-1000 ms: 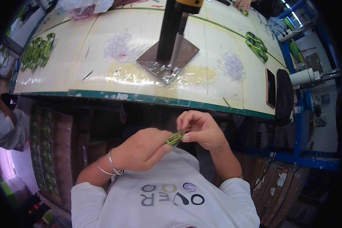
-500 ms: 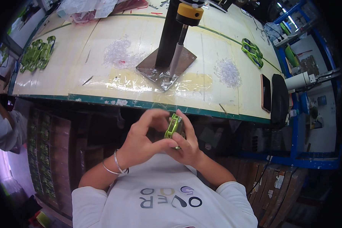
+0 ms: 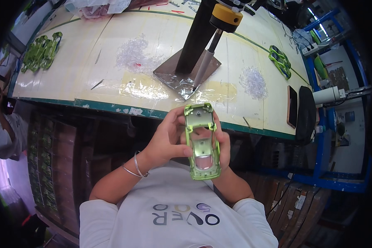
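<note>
A green toy car body shell [image 3: 203,144] is held up over my lap, at the near edge of the workbench. Its hollow underside faces me, with a clear window piece near the lower end. My left hand [image 3: 166,138] grips its left side, thumb laid along the edge. Around the right side are the fingers of my right hand [image 3: 224,149], partly hidden behind the shell.
On the workbench [image 3: 111,89] stands a post on a metal plate [image 3: 164,74], with a grey rod-shaped tool [image 3: 203,69]. Clear plastic bits [image 3: 132,53] lie in two heaps. More green shells [image 3: 41,53] sit left and right. A phone [image 3: 292,106] lies at right.
The shell has turned from edge-on to showing its full underside, upright between my hands. Both hands have shifted their hold, and the view has moved slightly.
</note>
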Demonstrator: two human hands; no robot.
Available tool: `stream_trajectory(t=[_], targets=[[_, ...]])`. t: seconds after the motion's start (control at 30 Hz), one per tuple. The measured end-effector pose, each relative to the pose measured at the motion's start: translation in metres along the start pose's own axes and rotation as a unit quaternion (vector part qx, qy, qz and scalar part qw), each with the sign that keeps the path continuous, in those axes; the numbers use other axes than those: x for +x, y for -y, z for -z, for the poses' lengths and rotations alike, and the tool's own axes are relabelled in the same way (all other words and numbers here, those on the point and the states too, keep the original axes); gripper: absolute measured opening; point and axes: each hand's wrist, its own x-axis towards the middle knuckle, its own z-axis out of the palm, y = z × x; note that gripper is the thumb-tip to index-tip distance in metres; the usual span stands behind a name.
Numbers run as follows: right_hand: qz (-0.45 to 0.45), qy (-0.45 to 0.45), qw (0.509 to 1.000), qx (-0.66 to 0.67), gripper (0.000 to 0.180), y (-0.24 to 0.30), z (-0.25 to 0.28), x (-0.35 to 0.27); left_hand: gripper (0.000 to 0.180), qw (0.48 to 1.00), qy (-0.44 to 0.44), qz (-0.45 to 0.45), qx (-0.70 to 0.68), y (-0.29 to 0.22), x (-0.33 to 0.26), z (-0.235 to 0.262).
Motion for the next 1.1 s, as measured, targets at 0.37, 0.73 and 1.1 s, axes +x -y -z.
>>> stream_trajectory(t=[0.37, 0.73, 1.1], targets=[[-0.013, -0.052, 0.995, 0.088, 0.062, 0.013, -0.033, 0.026, 0.114, 0.997, 0.030, -0.063, 0.034, -0.019, 0.021, -0.003], [-0.029, -0.060, 0.993, 0.097, 0.075, 0.018, -0.046, 0.022, 0.114, 0.995, 0.038, -0.080, 0.042, -0.020, 0.023, -0.007], [-0.014, 0.018, 0.997, 0.079, 0.053, 0.019, -0.035, 0.017, 0.112, 0.999, 0.036, -0.023, 0.030, -0.027, 0.021, -0.014]])
